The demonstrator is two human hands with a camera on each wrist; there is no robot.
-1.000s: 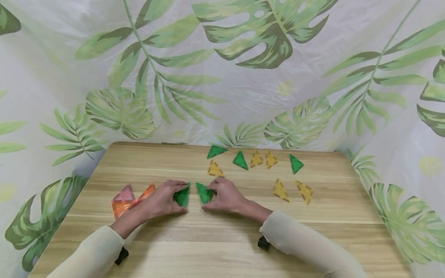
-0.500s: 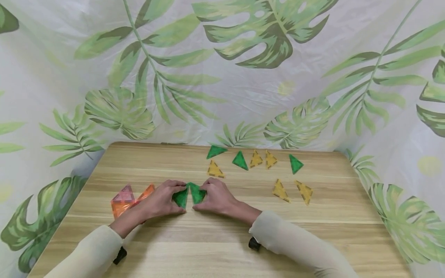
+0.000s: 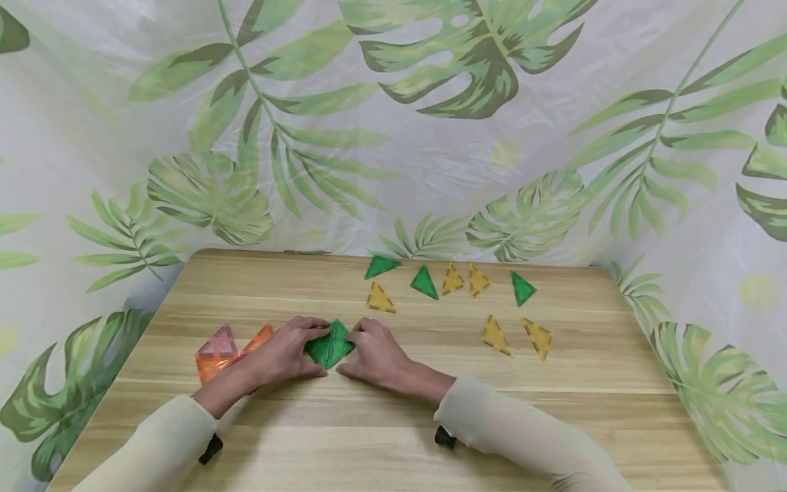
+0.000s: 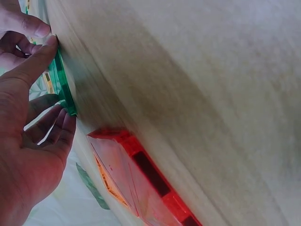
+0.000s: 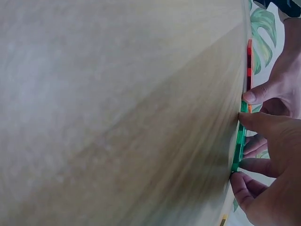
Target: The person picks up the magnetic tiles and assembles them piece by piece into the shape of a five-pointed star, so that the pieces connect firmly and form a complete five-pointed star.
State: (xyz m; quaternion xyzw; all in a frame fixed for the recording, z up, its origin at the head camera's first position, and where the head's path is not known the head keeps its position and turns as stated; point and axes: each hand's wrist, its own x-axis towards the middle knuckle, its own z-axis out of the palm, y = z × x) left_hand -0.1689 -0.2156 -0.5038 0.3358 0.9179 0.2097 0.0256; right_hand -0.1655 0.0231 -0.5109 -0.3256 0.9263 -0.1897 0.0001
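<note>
**A:** How are your hands sitting on the pieces right now?

**B:** Your left hand [image 3: 284, 355] is pinching the left green triangle [image 3: 321, 347] between thumb and fingertips, and your right hand [image 3: 375, 354] is pinching the right green triangle [image 3: 343, 342] the same way. The two tiles are lying flat on the wooden table [image 3: 393, 410], near its front middle, and they are meeting along one long edge so they are forming a diamond between your hands.

**A:** What should you be watching as you are joining them?

**B:** You are aiming for edges that are lining up corner to corner. In the left wrist view the green tile edge [image 4: 61, 84] is sitting low against the tabletop, so keep both pieces pressed flat; judging by that, a lifted edge could let one tile ride over the other. Be easing them together lightly, not squeezing.

**A:** Anything nearby that is getting in your way?

**B:** The orange and pink tiles [image 3: 224, 348] are lying just beside your left wrist, so be keeping that forearm still. The yellow triangle [image 3: 380, 298] is lying near your right fingers, behind them. The other green triangles [image 3: 424, 282] and yellow triangles [image 3: 516, 335] are scattered well apart toward the back and right, in front of the leaf-print cloth [image 3: 393, 123].
</note>
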